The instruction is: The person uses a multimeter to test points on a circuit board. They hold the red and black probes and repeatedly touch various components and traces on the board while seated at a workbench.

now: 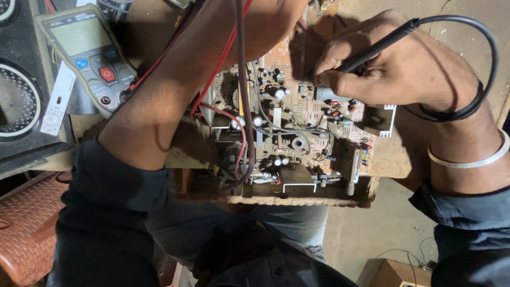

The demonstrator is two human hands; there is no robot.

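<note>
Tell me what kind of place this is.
Probably an electronics repair bench: a bare circuit board dense with components, a handheld multimeter with red leads, and the right hand pressing a black probe onto the board.

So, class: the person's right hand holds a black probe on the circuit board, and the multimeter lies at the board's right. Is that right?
Not quite. The head view shows the multimeter lying at the left of the circuit board, not the right. The rest stands: the right hand holds a black probe on the board.
</note>
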